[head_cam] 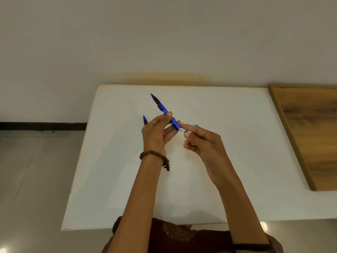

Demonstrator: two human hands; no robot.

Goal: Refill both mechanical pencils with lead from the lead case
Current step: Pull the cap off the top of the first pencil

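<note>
My left hand (158,133) holds a blue mechanical pencil (163,109) with a black grip, tip pointing up and away, white eraser end toward my right hand. My right hand (199,141) pinches a tiny dark piece (185,131) between thumb and forefinger, right beside the pencil's eraser end. A second blue pencil (145,119) lies on the white table (113,161) behind my left hand, only its tip and black grip showing. A small teal object (196,125), perhaps the lead case, peeks out behind my right fingers.
A wooden board (310,132) lies along the table's right side. The table's left edge drops to a tiled floor (32,170). A pale wall stands behind the table.
</note>
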